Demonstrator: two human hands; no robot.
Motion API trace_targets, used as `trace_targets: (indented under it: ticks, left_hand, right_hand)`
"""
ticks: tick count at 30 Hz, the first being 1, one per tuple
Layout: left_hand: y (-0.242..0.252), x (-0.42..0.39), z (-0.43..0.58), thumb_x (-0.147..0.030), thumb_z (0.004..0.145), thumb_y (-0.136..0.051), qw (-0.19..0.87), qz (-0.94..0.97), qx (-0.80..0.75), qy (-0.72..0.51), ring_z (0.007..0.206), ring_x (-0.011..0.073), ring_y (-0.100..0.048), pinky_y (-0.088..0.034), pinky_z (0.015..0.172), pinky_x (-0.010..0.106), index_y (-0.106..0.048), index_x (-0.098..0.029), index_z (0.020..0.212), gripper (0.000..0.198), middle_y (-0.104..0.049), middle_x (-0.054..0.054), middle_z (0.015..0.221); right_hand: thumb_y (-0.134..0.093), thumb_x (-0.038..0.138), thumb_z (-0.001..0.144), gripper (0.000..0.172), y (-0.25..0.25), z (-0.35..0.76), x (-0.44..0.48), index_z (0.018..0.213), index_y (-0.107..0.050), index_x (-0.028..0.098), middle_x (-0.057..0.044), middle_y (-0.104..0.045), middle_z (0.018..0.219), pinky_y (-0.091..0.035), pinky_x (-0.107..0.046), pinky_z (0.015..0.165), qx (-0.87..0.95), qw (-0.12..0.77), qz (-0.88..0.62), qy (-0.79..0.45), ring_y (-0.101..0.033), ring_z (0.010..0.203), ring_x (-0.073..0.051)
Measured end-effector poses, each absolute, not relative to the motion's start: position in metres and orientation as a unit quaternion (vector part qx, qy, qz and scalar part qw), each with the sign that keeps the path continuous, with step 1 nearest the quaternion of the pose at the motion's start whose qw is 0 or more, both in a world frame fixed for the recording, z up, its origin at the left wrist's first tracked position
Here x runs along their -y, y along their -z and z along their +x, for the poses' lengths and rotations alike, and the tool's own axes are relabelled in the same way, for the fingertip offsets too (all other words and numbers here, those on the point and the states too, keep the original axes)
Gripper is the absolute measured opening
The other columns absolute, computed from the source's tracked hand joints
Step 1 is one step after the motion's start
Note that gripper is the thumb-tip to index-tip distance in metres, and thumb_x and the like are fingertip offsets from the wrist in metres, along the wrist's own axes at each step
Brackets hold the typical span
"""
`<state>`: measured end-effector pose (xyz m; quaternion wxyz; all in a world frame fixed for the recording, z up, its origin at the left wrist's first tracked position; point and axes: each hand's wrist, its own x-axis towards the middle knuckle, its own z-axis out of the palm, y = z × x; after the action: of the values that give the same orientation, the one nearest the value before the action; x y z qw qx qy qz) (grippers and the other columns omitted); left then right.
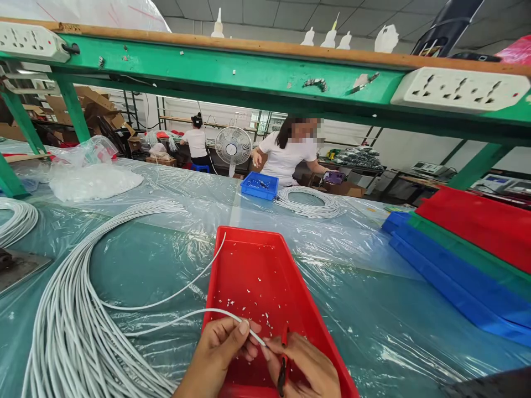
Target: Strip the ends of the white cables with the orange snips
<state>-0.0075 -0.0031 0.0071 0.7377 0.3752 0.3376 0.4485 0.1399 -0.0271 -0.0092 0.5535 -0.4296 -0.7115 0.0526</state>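
Observation:
Over the near end of a red tray (259, 265), my left hand (222, 354) pinches a white cable (199, 314) close to its tip between thumb and fingers. My right hand (307, 365) has red-handled pliers (284, 359) held in its fingers, and its thumb and index fingertip are at the cable's end. Small white scraps lie scattered in the tray. A large bundle of white cables (68, 293) curves across the table on the left, and the held cable runs out from it.
Stacked red, green and blue trays (464, 265) stand at the right. A blue bin (259, 186) and a cable coil (309, 203) lie at the far edge, near a person. A green shelf beam (232, 72) with power strips crosses above. White plastic bags (93, 179) rest far left.

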Motion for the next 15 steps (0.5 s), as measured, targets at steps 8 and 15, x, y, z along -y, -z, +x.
trace_targets:
  ticks: [8, 15]
  left_hand:
    - [-0.01, 0.0044, -0.0063, -0.037, 0.069, -0.071, 0.777, 0.3, -0.319, -0.452, 0.059, 0.0105, -0.055, -0.043, 0.064, 0.022, -0.071, -0.009, 0.079, 0.029, -0.064, 0.004, 0.061]
    - [-0.0028, 0.004, -0.0057, -0.03, 0.063, -0.077, 0.798, 0.211, -0.315, -0.468, 0.057, 0.0075, -0.055, -0.045, 0.064, 0.019, -0.071, -0.011, 0.079, 0.026, -0.064, 0.002, 0.061]
  right_hand:
    - [-0.063, 0.007, 0.071, 0.012, 0.005, 0.1421, 0.0268, 0.076, -0.063, 0.019, 0.001, -0.064, 0.058, -0.047, -0.02, 0.049, 0.729, 0.526, -0.436, -0.051, -0.058, 0.047, -0.011]
    - [-0.061, 0.005, 0.074, 0.014, 0.0123, 0.141, 0.0205, 0.082, -0.063, 0.016, -0.002, -0.063, 0.058, -0.045, -0.022, 0.049, 0.776, 0.487, -0.396, 0.068, -0.056, 0.049, -0.012]
